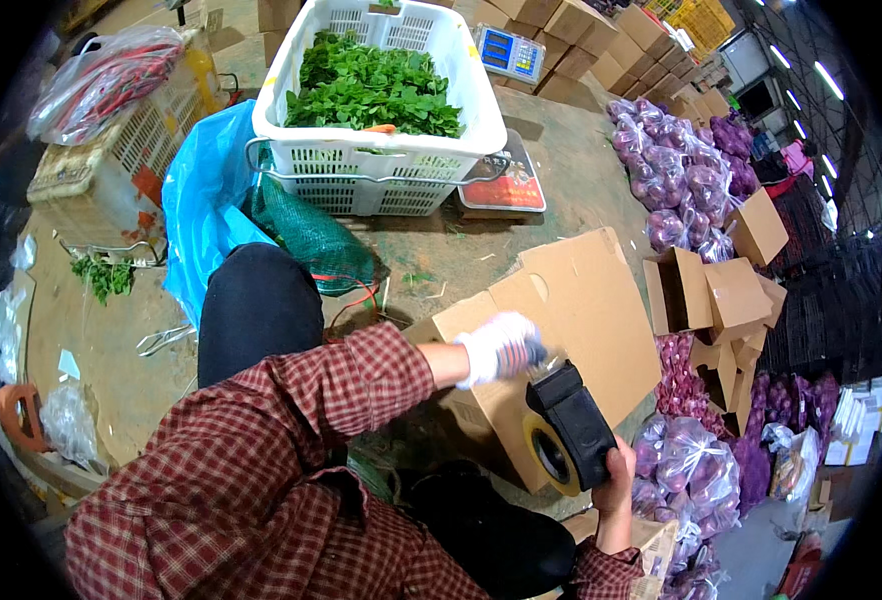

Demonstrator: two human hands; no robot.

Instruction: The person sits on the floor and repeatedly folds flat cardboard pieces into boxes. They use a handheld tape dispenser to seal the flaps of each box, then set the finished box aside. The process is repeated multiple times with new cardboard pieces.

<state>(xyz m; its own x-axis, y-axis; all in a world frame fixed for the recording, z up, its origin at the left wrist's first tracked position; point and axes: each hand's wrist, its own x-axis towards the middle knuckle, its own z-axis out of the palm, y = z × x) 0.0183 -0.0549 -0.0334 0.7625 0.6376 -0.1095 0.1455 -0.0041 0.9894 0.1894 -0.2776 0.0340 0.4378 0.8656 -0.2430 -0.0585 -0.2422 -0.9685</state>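
Note:
My right hand (615,474), bare, grips a black tape dispenser (577,420) by its rear end. A wide roll of yellowish packing tape (552,454) sits in the dispenser. My left hand (502,351) wears a white knit glove with grey fingertips and is blurred by motion. Its curled fingers are right at the dispenser's front end, where a clear bit of tape shows; whether they pinch it is hidden. Beneath both hands is a closed cardboard box (587,315), tilted in view, its flaps folded over.
A white plastic crate (381,169) of leafy greens (373,90) stands on a platform scale (512,180). A green mesh sack (309,232) and blue plastic bag (204,195) lie by my knee. Bagged purple onions (662,165) and open cartons (737,296) line the right.

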